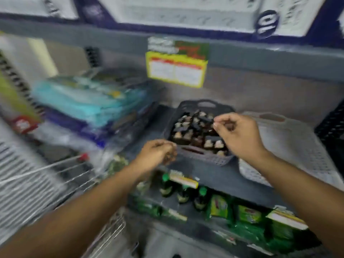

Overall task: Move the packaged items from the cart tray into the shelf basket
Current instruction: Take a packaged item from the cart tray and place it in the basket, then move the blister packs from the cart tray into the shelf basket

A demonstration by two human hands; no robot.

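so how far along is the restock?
Done: dark basket on the shelf already holds many small packaged items. In hand: left hand at its front rim, right hand over it, contents blurred. Left: unclear, cart tray not clearly visible; white basket looks empty.

The basket (202, 157) on the shelf is dark grey with a perforated wall, and the packets (195, 127) in it are dark brown and black with pale beige patches. Right of it stands a white perforated basket (297, 146); far right, a black one (333, 125). The tag (176, 69) above is yellow with red bands and white panels. At left lie turquoise and purple packs (89, 103). Below, the bottles (165, 185) have green caps, beside green pouches (247, 213).
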